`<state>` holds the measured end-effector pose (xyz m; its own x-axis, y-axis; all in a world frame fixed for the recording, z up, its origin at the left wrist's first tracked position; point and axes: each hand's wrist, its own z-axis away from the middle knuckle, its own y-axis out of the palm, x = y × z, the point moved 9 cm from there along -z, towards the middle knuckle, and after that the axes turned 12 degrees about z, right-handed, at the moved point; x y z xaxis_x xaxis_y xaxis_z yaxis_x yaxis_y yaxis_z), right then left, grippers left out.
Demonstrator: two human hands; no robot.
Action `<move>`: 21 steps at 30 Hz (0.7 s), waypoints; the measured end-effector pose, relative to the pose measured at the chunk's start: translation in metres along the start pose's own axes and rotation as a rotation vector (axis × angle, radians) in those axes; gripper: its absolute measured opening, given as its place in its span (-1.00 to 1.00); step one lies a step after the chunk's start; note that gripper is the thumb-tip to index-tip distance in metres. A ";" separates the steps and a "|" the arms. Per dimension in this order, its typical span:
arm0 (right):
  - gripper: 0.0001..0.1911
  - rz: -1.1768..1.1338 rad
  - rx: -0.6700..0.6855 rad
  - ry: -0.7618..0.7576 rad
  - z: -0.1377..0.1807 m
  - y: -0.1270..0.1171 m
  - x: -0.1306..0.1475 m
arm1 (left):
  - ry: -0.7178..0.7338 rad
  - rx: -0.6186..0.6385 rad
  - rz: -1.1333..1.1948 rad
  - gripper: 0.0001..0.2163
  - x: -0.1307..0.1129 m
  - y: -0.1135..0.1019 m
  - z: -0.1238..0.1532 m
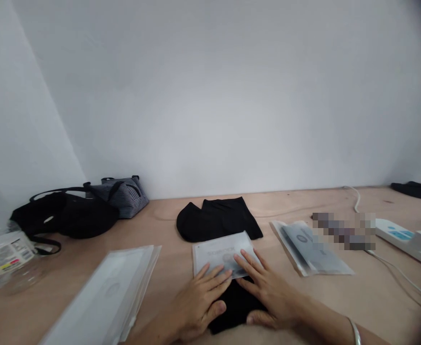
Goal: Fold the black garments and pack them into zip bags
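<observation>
My left hand (205, 299) lies with fingers spread on the near left edge of a frosted plastic bag (214, 253) with faint print. On the bag's right side rests my right hand (264, 287), fingers also stretched out. Below the bag, between both hands, shows a piece of black fabric (241, 304); how it meets the bag is partly hidden. Just beyond the bag is a flat black cloth item (217, 218) with a rounded left end. A stack of frosted zip bags (106, 292) is left of my hands. Another frosted bag with something dark inside (309, 249) sits to the right.
At the left are a black cap (81, 215), a striped bag (127, 196) and a clear plastic bottle (9, 258). A white power strip (408, 239) with cables lies right, near a blurred-out object (343, 232). Dark fabric (419, 190) lies far right, and a wall stands behind.
</observation>
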<state>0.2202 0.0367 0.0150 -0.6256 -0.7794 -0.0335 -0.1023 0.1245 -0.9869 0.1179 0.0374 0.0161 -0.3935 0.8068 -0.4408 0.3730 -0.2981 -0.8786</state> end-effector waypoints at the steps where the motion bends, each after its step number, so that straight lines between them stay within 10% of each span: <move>1: -0.32 0.013 0.008 -0.002 -0.005 0.001 -0.001 | 0.000 0.000 0.012 -0.55 -0.001 0.000 -0.001; 15: -0.59 0.031 -0.063 0.164 -0.019 0.021 -0.022 | -0.013 -0.270 0.019 -0.65 0.026 -0.014 0.002; 21: -0.50 -0.016 0.007 0.062 -0.012 0.013 -0.013 | 0.009 -0.117 -0.031 -0.38 0.019 -0.022 0.015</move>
<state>0.2179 0.0563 0.0041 -0.6708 -0.7416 -0.0076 -0.1076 0.1075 -0.9884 0.0892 0.0516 0.0244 -0.3992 0.8191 -0.4120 0.4565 -0.2122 -0.8641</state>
